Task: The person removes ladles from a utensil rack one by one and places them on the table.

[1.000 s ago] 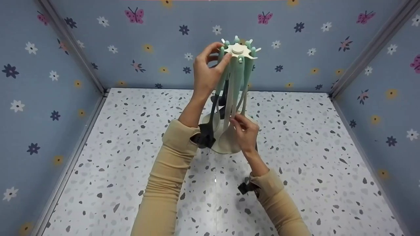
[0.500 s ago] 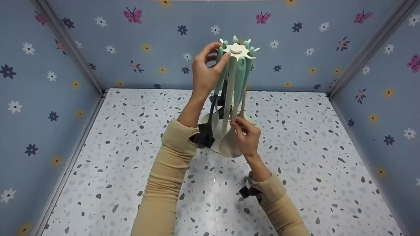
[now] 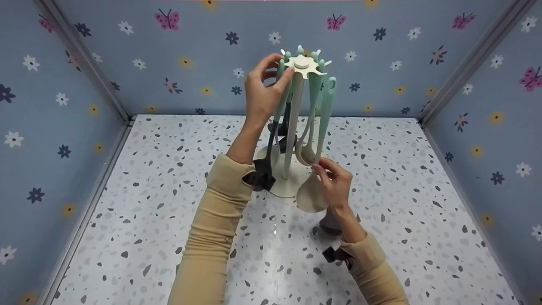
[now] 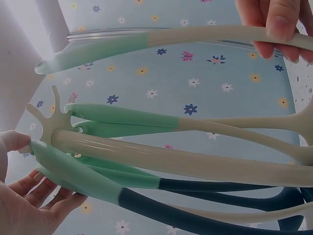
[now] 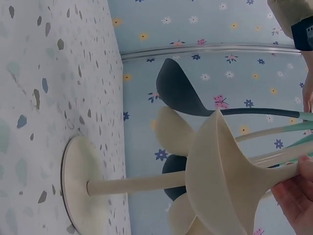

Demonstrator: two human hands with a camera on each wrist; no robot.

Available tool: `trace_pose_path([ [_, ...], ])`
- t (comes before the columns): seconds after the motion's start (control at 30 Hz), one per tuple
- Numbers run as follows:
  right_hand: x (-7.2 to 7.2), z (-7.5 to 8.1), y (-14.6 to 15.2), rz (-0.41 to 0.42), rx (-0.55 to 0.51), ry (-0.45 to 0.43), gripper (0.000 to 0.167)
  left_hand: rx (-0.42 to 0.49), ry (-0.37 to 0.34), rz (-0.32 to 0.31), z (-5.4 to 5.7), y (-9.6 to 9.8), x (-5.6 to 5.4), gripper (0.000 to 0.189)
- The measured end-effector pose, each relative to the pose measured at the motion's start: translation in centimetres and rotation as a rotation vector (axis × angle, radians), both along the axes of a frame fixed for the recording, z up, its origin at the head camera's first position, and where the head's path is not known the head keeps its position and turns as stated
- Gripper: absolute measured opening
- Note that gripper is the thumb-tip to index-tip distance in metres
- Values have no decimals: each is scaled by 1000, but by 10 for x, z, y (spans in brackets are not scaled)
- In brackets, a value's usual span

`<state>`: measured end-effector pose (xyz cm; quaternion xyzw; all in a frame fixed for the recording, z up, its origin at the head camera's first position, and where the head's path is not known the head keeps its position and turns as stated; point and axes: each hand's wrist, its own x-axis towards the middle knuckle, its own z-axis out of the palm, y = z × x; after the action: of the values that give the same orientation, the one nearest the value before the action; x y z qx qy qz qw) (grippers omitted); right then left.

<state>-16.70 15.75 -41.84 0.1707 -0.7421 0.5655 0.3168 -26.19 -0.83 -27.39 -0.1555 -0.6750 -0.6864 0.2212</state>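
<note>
A cream utensil rack [image 3: 301, 70] stands upright, with several mint-handled utensils hanging from its notched top. My left hand [image 3: 266, 95] holds the rack's top at the left side, thumb near the notched plate and fingers around a hanging handle. That handle belongs to a dark-headed utensil [image 4: 166, 211]. My right hand [image 3: 338, 184] pinches the lower shaft of a cream ladle [image 3: 311, 197] with a mint handle. The ladle is off the rack, its handle leaning right and its bowl low in front. In the right wrist view, the ladle bowl [image 5: 210, 171] covers part of the rack's pole.
The round rack base [image 3: 283, 190] rests on a speckled white tabletop [image 3: 169, 237]. Cream and dark utensil heads [image 5: 178, 90] hang around the pole. A dark rounded thing [image 3: 330, 224] shows partly behind my right wrist. Blue flowered walls [image 3: 203, 63] enclose the table on three sides.
The right hand has moved right and toward me with the ladle, whose handle has come away from the rack's notched top. The left hand keeps its hold on the rack.
</note>
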Motion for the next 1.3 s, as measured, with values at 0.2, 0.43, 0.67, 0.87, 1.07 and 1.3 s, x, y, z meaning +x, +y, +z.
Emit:
trace_pose_path([
  [0.2, 1, -8, 21, -23, 27, -92, 11, -3, 1, -5, -1, 0, 1, 30],
  [0.43, -1, -24, 48, -60, 38, -225, 12, -1, 8, -10, -3, 0, -1, 31],
  [0.67, -11, -50, 73, -88, 76, -382, 12, 2, -14, -13, 9, -1, 15, 30],
  [0.87, -12, -56, 91, -107, 133, -493, 11, 2, -25, -11, 17, -1, 24, 29],
  [1.07, -12, -61, 108, -115, 199, -603, 13, 8, -14, -11, 1, 0, 3, 31],
  [1.3, -15, -71, 125, -92, 225, -708, 16, 15, -8, -10, 0, 0, 0, 31],
])
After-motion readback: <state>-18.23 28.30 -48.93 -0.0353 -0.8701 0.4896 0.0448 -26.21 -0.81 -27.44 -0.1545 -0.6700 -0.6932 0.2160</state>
